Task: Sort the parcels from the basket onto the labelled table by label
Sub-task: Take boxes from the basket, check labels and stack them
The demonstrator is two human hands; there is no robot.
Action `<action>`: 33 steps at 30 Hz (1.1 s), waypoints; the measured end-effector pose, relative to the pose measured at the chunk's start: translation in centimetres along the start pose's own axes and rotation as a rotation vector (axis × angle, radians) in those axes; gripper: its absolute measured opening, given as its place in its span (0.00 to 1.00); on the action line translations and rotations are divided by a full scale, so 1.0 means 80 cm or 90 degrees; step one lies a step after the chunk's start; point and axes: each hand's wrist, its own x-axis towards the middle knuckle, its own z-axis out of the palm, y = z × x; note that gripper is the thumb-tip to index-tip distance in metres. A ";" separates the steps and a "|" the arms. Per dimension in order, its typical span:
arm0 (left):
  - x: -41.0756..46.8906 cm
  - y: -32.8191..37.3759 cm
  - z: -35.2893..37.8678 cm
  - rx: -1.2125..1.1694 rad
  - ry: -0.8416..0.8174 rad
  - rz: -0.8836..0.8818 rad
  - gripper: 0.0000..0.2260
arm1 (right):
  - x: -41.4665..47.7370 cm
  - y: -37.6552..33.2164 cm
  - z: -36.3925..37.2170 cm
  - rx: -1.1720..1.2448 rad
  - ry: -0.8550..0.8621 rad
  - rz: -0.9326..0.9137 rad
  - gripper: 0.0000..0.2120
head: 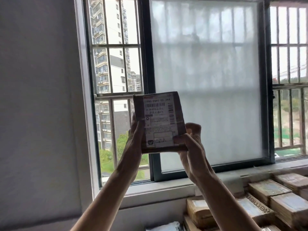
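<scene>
A plain grey wall point(38, 97) fills the left of the view. Beside it, a dark-framed barred window point(116, 72) is seen, with tall apartment blocks and green trees beyond the bars.

In front of the window, a small brown cardboard parcel point(160, 120) is held up in the air between both hands, well above everything else. Its left edge is gripped by the left hand point(135, 137), the fingers laid up along that side. The broad face with the white printed shipping label point(158, 114) is turned toward the camera, and the print reads right way up. The long axis of the parcel runs nearly upright, the top leaning a little to the left. Its lower right corner is pinched by the right hand point(190, 147), the thumb pressed on the front face and the other fingers curled behind. The hands are thus kept apart by the width of the parcel, each clamped on it.

Behind the parcel a large frosted glass pane point(206, 72) is set above a pale window sill point(166, 185). At lower right, flat brown taped parcels point(270, 189) are stacked in rows below the sill; what carries them cannot be told. A white plastic mailer point(165, 227) is cut off at the bottom edge.
</scene>
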 end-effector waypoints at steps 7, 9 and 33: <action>0.048 -0.048 0.013 -0.085 -0.080 -0.041 0.40 | 0.015 0.014 -0.024 -0.028 0.104 -0.009 0.20; 0.057 -0.068 0.023 -0.111 -0.105 -0.049 0.42 | 0.017 0.017 -0.035 -0.041 0.144 0.000 0.20; 0.056 -0.146 0.301 -0.138 -0.155 -0.065 0.21 | -0.044 -0.060 -0.299 -0.143 0.280 0.052 0.16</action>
